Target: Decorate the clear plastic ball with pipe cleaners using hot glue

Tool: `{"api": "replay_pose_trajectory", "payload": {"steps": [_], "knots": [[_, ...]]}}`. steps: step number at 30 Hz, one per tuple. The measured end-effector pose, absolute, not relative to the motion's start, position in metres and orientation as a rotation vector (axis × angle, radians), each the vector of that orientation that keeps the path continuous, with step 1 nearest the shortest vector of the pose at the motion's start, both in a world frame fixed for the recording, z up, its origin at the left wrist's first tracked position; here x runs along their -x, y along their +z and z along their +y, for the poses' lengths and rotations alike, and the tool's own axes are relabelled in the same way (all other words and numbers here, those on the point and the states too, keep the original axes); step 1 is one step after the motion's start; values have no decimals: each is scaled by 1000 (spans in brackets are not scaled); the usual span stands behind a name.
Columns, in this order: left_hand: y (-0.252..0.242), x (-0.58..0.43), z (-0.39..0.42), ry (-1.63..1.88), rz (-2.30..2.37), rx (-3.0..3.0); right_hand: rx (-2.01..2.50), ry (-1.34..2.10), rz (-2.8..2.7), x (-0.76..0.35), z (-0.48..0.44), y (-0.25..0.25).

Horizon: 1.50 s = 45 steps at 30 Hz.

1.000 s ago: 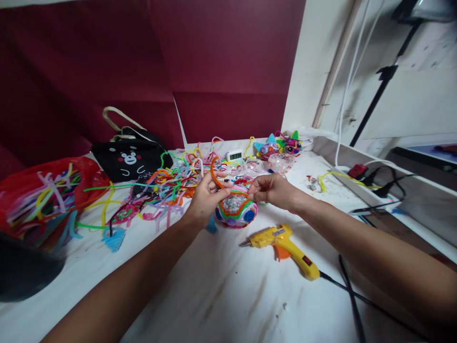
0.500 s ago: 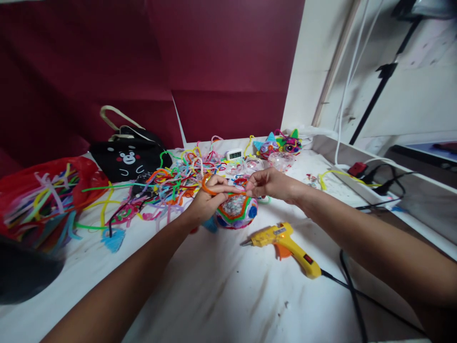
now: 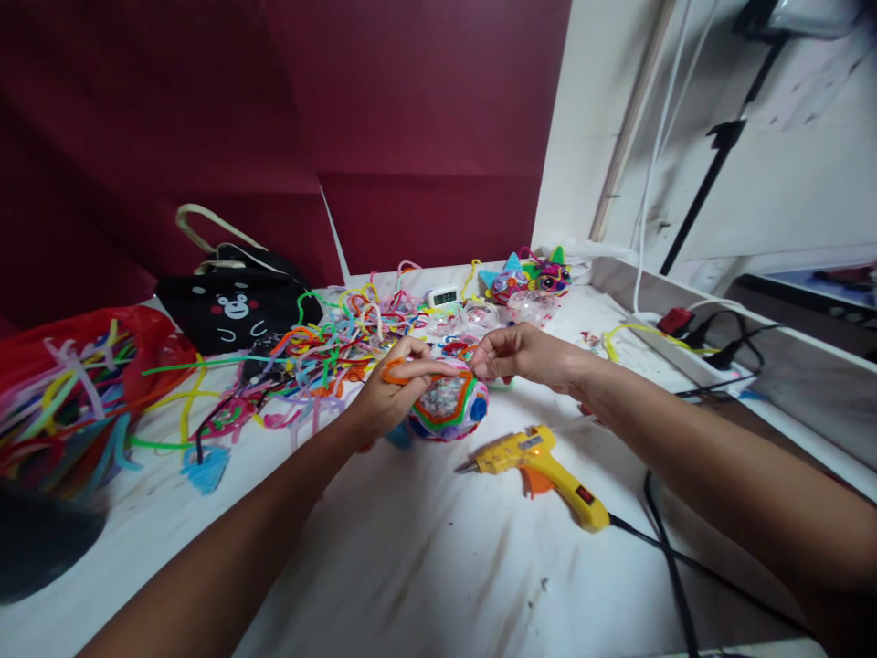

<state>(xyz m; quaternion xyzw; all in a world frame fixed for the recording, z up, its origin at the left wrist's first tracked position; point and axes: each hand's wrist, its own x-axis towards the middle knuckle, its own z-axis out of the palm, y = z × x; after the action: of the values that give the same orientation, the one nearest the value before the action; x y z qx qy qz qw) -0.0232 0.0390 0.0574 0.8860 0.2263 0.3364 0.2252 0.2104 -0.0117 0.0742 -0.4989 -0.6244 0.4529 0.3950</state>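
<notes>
My left hand (image 3: 385,393) curls around an orange pipe cleaner (image 3: 397,367), bent into a loop over the top of a round clear ball (image 3: 449,409) wrapped in coloured pipe cleaners. My right hand (image 3: 522,355) pinches the other end of the same pipe cleaner just above the ball's right side. The ball rests on the white table (image 3: 425,557) between both hands.
A yellow glue gun (image 3: 541,463) with a black cord lies just right of the ball. A heap of loose pipe cleaners (image 3: 322,347) spreads behind it. A black bear bag (image 3: 229,306), a red bag (image 3: 82,375), a small timer (image 3: 442,296), finished figures (image 3: 524,274) and cables (image 3: 713,352) ring the table.
The orange pipe cleaner stood up from my left hand; it is now bent down into a loop against the ball. My right hand has risen slightly, still pinching its end.
</notes>
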Motion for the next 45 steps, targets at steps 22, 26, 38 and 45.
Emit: {"api": "replay_pose_trajectory", "payload": {"steps": [22,26,38,45], "knots": [[55,29,49,870,553,-2542,1995,828,-2019,-229,-154,43],[54,29,50,869,534,-2533,1985,843,-1954,-231,-148,33],[53,31,53,835,543,-2521,2016,869,-1809,-227,-133,26],[51,32,56,828,539,-2484,1560,1529,-1268,-237,-140,25]]}}
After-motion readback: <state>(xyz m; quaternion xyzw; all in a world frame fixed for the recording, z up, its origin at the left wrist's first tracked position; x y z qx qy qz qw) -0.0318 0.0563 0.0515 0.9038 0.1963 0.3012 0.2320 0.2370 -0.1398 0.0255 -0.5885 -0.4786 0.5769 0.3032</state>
